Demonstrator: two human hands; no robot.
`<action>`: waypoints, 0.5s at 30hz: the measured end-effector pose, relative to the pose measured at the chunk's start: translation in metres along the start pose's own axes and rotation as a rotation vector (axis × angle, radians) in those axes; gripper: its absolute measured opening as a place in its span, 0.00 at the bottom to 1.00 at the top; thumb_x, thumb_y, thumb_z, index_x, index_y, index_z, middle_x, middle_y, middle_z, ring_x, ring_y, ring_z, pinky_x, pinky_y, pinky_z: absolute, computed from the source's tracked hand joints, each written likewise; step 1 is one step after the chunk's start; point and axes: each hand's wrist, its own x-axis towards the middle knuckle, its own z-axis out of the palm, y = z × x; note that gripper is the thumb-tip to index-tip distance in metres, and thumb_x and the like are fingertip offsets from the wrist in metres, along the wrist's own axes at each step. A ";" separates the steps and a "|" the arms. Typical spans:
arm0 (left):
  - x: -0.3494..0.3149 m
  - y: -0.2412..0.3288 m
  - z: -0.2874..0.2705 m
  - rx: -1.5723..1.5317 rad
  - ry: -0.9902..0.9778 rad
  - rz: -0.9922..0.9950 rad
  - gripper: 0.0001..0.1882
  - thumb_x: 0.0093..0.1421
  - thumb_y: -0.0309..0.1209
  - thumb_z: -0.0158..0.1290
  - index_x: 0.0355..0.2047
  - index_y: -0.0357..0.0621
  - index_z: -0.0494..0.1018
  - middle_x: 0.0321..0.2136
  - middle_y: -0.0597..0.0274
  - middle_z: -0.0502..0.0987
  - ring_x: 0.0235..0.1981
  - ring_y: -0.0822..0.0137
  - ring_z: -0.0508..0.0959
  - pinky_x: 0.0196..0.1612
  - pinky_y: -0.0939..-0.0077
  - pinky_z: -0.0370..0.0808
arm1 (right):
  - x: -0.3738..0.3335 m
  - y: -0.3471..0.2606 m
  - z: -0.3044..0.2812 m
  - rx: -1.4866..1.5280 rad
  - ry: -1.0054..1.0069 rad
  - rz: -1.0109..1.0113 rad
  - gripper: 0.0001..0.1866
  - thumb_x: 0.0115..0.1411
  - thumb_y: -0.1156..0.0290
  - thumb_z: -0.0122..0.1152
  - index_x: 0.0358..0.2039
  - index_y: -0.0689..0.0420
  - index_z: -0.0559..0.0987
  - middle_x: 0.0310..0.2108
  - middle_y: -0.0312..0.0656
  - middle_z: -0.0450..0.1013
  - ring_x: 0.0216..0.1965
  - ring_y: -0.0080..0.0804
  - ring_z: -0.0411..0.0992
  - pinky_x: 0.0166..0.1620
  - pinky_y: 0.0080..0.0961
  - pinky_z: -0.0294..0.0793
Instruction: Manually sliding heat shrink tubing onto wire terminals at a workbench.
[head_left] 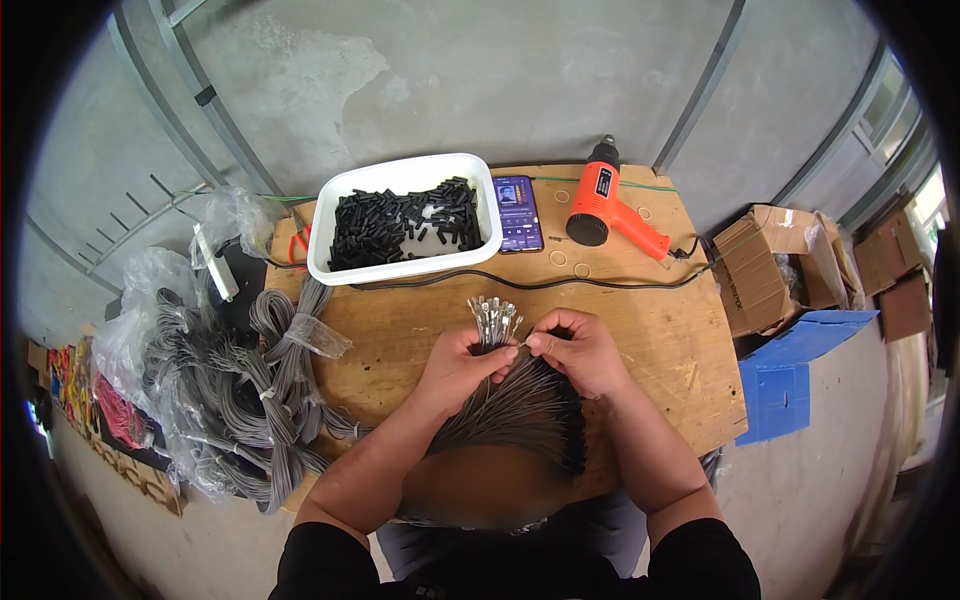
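My left hand [462, 362] is closed around a bundle of grey wires [505, 405], just below their ends. Shiny metal terminals [494, 318] stick up in a cluster above that hand's fingers. My right hand [580, 350] is beside it, thumb and forefinger pinched at the bundle's right side on something small and pale that I cannot make out. The wires fan out toward me across the wooden table [375, 340]. Black sleeves [574, 430] line their other ends, near my right forearm.
A white tub [320, 235] of short black tubes stands at the back, beside a phone [518, 215] and an orange heat gun [612, 205]. Pale rings [558, 259] and a black cable [460, 275] lie on the table. Coiled grey wires [275, 400] crowd the left; cardboard boxes [775, 265] stand right.
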 end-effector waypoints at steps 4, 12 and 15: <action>0.000 -0.002 0.003 0.098 -0.010 0.092 0.07 0.61 0.26 0.60 0.37 0.34 0.78 0.26 0.66 0.77 0.24 0.79 0.74 0.27 0.84 0.72 | 0.000 0.000 -0.002 0.046 0.004 0.059 0.05 0.61 0.75 0.65 0.34 0.62 0.77 0.25 0.36 0.73 0.19 0.15 0.62 0.21 0.13 0.59; 0.001 -0.003 0.002 0.248 0.020 0.115 0.06 0.59 0.26 0.61 0.28 0.35 0.78 0.19 0.69 0.76 0.21 0.82 0.73 0.25 0.85 0.69 | 0.001 -0.001 -0.002 0.041 0.011 0.127 0.06 0.61 0.75 0.65 0.33 0.62 0.77 0.24 0.36 0.73 0.19 0.15 0.61 0.20 0.13 0.57; 0.001 -0.002 0.001 0.246 -0.005 0.061 0.04 0.60 0.23 0.60 0.31 0.35 0.77 0.23 0.67 0.76 0.23 0.78 0.74 0.27 0.83 0.71 | 0.001 -0.001 -0.001 0.049 0.026 0.138 0.06 0.60 0.75 0.65 0.33 0.62 0.77 0.23 0.36 0.73 0.19 0.15 0.61 0.20 0.12 0.57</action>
